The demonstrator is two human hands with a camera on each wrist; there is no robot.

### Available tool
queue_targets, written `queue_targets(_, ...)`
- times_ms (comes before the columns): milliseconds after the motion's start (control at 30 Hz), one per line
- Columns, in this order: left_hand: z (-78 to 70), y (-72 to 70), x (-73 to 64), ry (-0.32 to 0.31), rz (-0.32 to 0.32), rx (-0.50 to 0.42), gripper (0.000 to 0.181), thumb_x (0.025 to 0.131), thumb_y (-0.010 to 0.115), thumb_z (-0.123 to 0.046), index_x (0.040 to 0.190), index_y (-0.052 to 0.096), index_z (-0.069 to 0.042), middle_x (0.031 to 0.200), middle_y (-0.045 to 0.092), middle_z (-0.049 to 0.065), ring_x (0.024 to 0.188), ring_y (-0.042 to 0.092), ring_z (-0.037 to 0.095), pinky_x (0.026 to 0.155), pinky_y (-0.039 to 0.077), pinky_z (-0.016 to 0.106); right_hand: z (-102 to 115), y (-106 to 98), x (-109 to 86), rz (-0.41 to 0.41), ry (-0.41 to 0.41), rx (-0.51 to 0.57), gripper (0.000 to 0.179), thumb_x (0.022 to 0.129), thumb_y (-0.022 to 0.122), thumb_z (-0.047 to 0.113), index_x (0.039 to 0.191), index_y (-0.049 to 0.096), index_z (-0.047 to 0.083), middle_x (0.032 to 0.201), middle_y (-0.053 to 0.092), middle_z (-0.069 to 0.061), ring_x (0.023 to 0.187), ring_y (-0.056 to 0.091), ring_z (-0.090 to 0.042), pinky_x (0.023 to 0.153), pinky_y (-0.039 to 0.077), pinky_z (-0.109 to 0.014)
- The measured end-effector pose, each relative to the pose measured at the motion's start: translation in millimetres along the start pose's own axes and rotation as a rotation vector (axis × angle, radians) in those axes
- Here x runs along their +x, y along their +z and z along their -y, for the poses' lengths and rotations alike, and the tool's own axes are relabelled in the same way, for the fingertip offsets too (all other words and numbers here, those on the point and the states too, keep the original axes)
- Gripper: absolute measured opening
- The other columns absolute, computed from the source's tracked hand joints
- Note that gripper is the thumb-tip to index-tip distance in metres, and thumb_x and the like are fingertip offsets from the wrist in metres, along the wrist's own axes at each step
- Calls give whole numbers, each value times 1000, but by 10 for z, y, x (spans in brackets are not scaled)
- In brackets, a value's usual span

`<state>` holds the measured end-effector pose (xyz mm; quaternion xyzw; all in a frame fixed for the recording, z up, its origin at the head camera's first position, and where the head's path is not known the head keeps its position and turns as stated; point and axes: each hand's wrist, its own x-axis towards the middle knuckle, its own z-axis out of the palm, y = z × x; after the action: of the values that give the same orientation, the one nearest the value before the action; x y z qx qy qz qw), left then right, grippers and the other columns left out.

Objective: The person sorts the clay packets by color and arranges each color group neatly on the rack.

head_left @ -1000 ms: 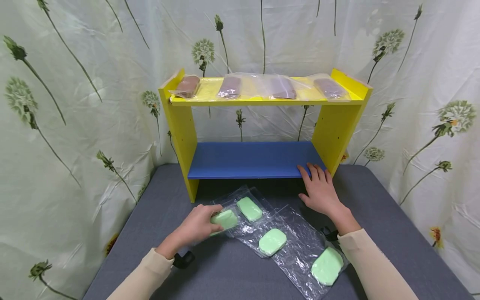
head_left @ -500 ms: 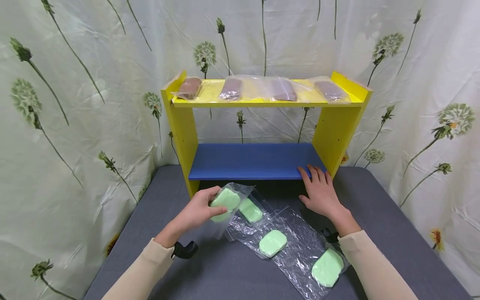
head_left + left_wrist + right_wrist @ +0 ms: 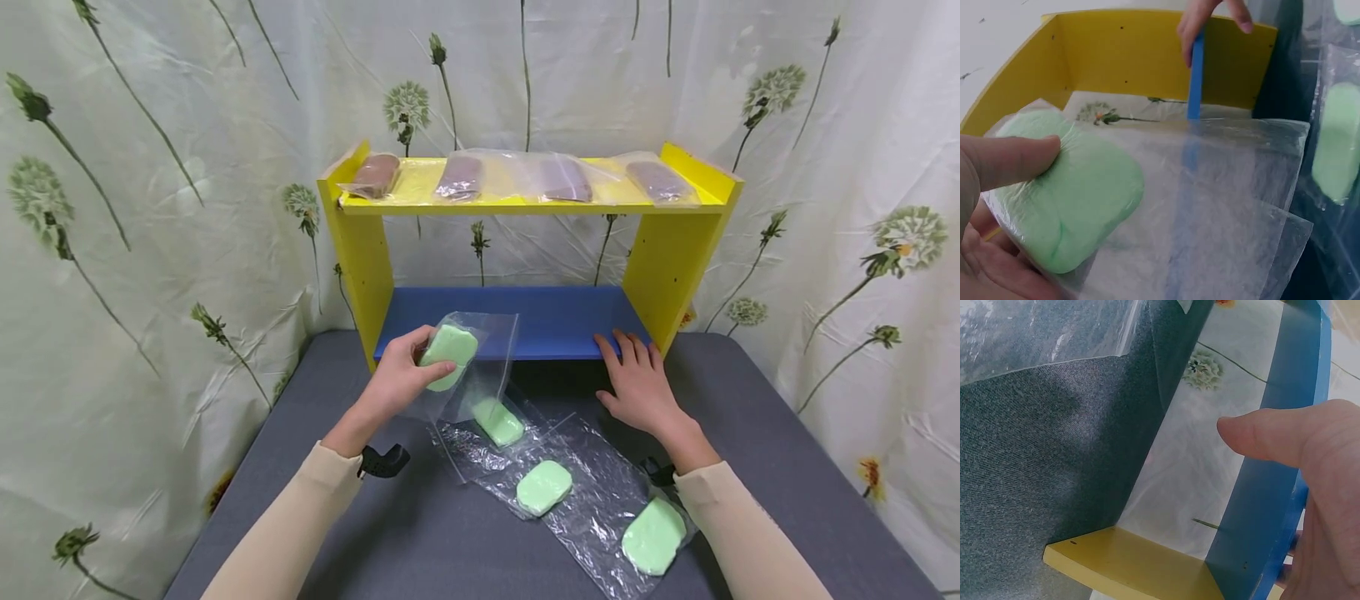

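Observation:
My left hand (image 3: 396, 373) grips a pale green rounded slab (image 3: 453, 345) in a clear plastic bag, raised in front of the blue shelf's left part. In the left wrist view, the thumb presses on the slab's upper face while the loose end of the bag (image 3: 1210, 212) hangs away from the hand. My right hand (image 3: 643, 385) rests its fingers on the right end of the blue shelf (image 3: 517, 315), thumb spread below the front edge. Three more bagged green slabs lie on the table: one behind the held bag (image 3: 498, 423), the others (image 3: 544, 487) nearer the front.
The yellow shelf unit (image 3: 671, 258) stands at the back of the grey table (image 3: 442, 550). On its top board, several bagged brownish-purple slabs (image 3: 567, 178) lie in a row. A flower-printed curtain (image 3: 225, 150) hangs behind and at both sides.
My left hand has lifted the bagged green slab off the table, moving it up and forward toward the blue shelf and tilting it upright. My right hand stays at the shelf.

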<state>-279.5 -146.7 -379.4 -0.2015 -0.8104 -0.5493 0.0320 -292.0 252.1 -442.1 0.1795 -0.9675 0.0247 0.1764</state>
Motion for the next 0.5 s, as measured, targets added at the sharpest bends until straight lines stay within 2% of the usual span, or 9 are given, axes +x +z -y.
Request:
queue_targets(300, 69, -136, 320, 6, -128, -8, 56, 90, 78, -19, 142, 55, -15, 113, 70, 8, 94, 68, 26, 74, 58, 42, -2, 0, 14, -4, 2, 3, 100, 81, 83, 32, 158, 25, 8, 157, 23, -29, 141, 22, -49, 112, 13, -68)
queue_targets(500, 193, -196, 509, -44, -232, 39, 65, 93, 74, -17, 152, 46, -16, 119, 68, 12, 97, 67, 27, 77, 55, 44, -6, 11, 11, -10, 1, 9, 100, 80, 83, 32, 158, 25, 8, 157, 23, -29, 141, 22, -49, 112, 13, -69)
